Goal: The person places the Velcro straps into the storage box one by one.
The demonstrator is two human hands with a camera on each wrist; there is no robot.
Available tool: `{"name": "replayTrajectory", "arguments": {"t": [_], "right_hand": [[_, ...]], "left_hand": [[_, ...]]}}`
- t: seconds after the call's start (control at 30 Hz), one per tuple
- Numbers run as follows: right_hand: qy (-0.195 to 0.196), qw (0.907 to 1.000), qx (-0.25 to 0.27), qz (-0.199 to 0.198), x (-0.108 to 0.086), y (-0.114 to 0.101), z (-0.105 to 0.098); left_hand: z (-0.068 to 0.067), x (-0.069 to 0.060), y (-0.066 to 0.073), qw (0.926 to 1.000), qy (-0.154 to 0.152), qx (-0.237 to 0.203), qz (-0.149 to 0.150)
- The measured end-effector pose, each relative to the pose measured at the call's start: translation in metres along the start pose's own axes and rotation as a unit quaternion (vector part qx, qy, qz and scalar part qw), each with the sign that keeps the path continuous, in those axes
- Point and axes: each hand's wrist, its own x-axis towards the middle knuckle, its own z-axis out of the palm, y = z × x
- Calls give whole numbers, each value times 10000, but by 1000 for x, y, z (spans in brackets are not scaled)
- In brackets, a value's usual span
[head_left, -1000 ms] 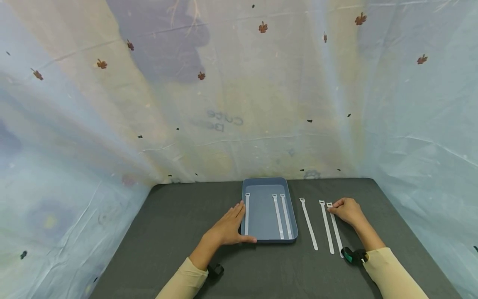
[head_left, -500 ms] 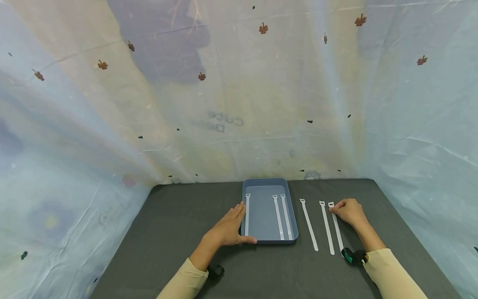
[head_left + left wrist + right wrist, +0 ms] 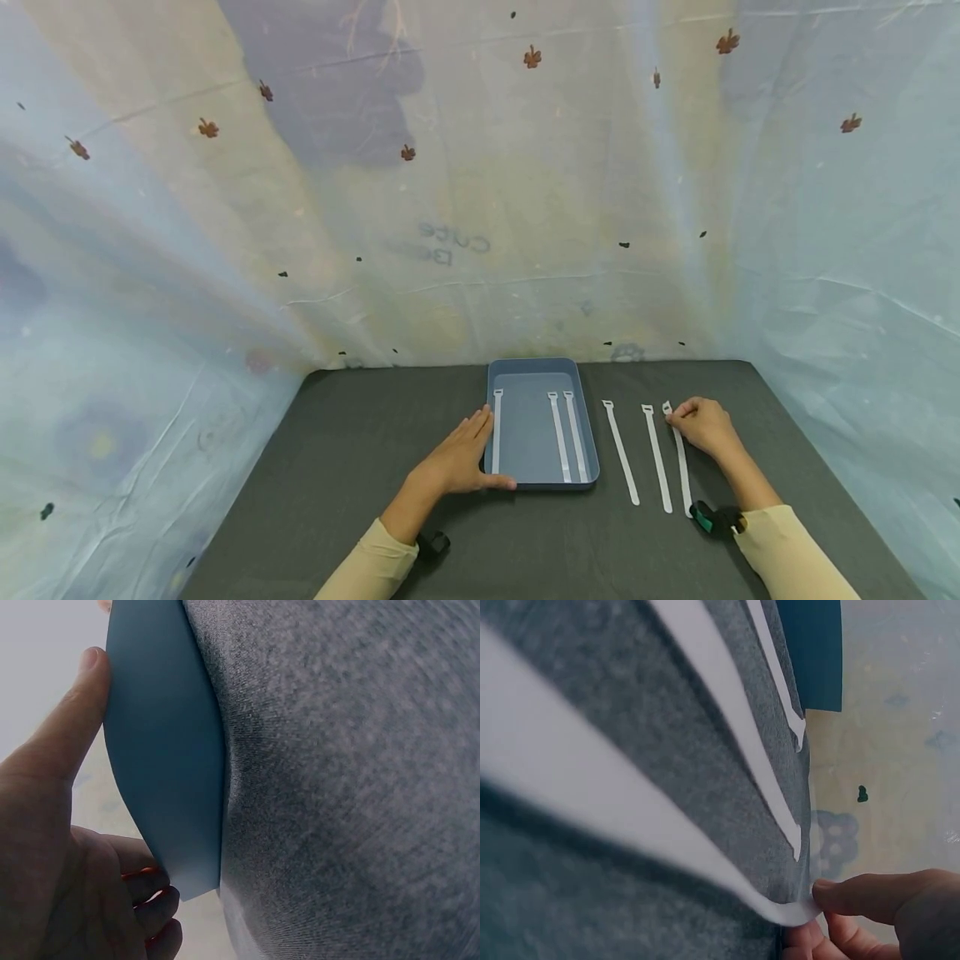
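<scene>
The right hand (image 3: 703,425) pinches the head end of the rightmost white strap (image 3: 683,471); in the right wrist view thumb and fingertips hold this strap (image 3: 641,817), its end bent up off the cloth. Two other white straps (image 3: 657,462) (image 3: 622,454) lie to its left on the dark cloth. The left hand (image 3: 459,457) rests against the lower left corner of the blue-grey tray (image 3: 532,433), fingers straight along its side and thumb at the near edge. Inside the tray are three white straps (image 3: 497,433) (image 3: 558,437) (image 3: 575,437). In the left wrist view the hand (image 3: 67,862) touches the tray's wall (image 3: 165,750).
A dark grey cloth (image 3: 360,467) covers the table. Behind and at both sides hangs a pale patterned sheet (image 3: 480,200) with small brown leaf shapes. Each wrist wears a black band with a small device.
The right hand has shifted slightly right with the head end of the pinched strap, widening the gap to the neighbouring strap. The left hand and tray stay in place.
</scene>
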Motion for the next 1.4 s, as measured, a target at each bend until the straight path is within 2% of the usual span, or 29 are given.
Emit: {"name": "replayTrajectory", "arguments": {"t": [0.23,0.77,1.07,1.4], "right_hand": [[60,9997,243,-69,-3,-3,0],[-132,9975,688,-63,-12,-22,-8],[-46,9966,707,-430,-16,-36,-15],[-229,9912,1144,-628,-22,-63,-27]], "left_hand": [[-1,-1,2,10000,49,-17,64],[-2,0,1,10000,33,-33,80],[-4,-1,2,9999,41,-24,105],[-3,-1,2,10000,34,-10,87]]}}
